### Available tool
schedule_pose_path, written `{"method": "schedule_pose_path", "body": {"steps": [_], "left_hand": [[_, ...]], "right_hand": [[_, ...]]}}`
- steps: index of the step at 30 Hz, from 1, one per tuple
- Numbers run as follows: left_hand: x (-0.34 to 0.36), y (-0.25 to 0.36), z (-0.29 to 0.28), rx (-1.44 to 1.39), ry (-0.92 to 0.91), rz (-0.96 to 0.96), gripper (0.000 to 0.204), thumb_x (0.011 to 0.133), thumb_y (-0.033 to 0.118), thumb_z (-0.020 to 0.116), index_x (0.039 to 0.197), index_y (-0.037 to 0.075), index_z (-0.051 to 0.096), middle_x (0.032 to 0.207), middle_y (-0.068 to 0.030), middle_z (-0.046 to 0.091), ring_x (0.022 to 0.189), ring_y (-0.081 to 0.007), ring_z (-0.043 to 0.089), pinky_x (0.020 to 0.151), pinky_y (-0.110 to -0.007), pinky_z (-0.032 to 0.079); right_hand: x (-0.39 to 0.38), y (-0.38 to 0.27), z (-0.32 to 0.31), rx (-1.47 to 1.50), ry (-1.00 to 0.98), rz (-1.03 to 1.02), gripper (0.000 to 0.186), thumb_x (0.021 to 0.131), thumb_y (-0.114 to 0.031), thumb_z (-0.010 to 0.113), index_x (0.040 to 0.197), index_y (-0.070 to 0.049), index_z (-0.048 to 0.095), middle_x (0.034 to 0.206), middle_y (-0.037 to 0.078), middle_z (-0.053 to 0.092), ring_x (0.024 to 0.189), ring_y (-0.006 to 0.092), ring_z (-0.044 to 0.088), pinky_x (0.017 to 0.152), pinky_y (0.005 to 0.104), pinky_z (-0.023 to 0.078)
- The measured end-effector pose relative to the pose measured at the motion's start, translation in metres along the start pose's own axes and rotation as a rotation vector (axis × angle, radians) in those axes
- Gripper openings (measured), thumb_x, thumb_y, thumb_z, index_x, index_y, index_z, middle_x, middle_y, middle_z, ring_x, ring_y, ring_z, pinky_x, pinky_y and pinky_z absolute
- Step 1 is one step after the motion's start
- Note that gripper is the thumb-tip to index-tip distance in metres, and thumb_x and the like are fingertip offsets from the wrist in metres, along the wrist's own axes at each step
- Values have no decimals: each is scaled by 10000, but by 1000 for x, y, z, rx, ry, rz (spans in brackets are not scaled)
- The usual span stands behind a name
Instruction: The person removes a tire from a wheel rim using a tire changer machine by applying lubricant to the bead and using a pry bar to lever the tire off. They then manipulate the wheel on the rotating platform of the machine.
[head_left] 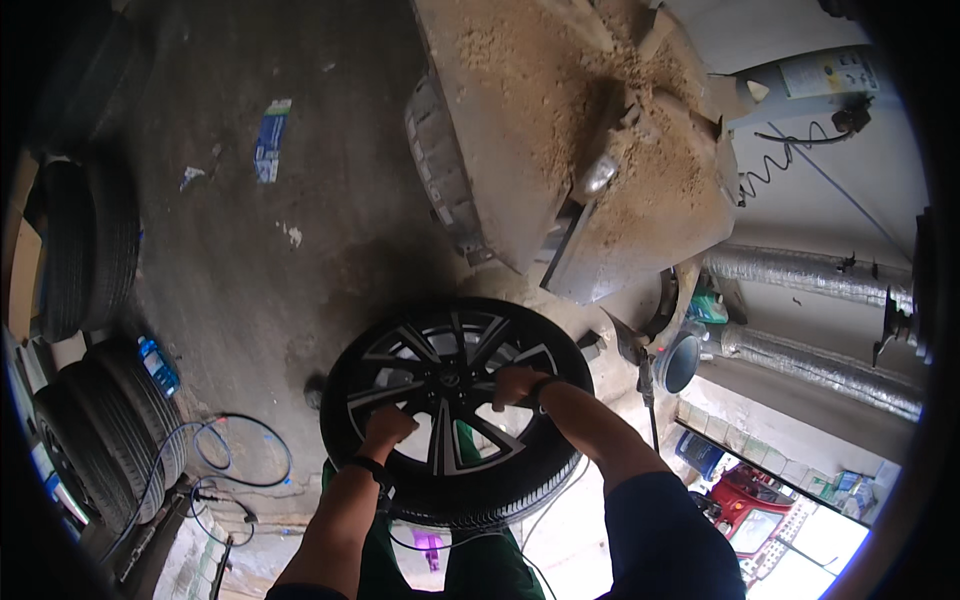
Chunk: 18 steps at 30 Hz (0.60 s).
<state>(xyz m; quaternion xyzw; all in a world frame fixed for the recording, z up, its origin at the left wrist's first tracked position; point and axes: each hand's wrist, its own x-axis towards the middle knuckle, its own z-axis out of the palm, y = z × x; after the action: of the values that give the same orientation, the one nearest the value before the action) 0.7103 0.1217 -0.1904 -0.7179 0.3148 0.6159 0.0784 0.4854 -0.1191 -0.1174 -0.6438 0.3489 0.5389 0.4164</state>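
Note:
A car wheel (437,490), a black tyre on a black and silver spoked alloy rim, is tilted in front of my green-trousered legs. My left hand (388,430) is closed at a spoke on the rim's near left side, with a dark band on the wrist. On the right, my right hand (517,386) is likewise closed around a spoke near the hub, and a dark band shows on that wrist too. The fingertips of both hands are partly hidden behind the spokes. Bright floor shows through the gaps in the rim.
Stacked tyres (85,440) line the left side, with a blue bottle (158,366) on them. A thin hose (285,445) loops over the floor nearby. Ahead right stands a dirt-covered metal structure (600,235). A shovel-like tool (630,340) and a bucket (681,362) are at the right.

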Motion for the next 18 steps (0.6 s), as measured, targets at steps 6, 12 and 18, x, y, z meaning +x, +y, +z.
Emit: {"method": "schedule_pose_path", "body": {"steps": [6,12,18], "left_hand": [[-35,-51,-6,9,334,425,669,786,397,827,1386,172,635,985,-170,771,759,-270,741,778,-422,572],[-166,-102,-19,-438,204,-76,438,831,435,758,1031,48,713,771,-92,735,656,-215,714,648,-388,551],[-358,-72,-79,-1354,436,-148,186,859,85,735,1024,48,657,672,-16,562,517,-140,529,440,-303,415]], "right_hand": [[-10,-33,16,-127,114,-174,482,675,-331,821,1044,-24,780,1078,227,747,1110,365,689,978,468,516],[-122,-147,-17,-352,197,-349,301,714,-243,773,888,2,779,925,199,751,883,401,719,765,494,572],[-239,-251,-31,-487,449,-744,140,729,-69,693,784,60,693,811,231,705,761,401,713,684,480,584]]}}
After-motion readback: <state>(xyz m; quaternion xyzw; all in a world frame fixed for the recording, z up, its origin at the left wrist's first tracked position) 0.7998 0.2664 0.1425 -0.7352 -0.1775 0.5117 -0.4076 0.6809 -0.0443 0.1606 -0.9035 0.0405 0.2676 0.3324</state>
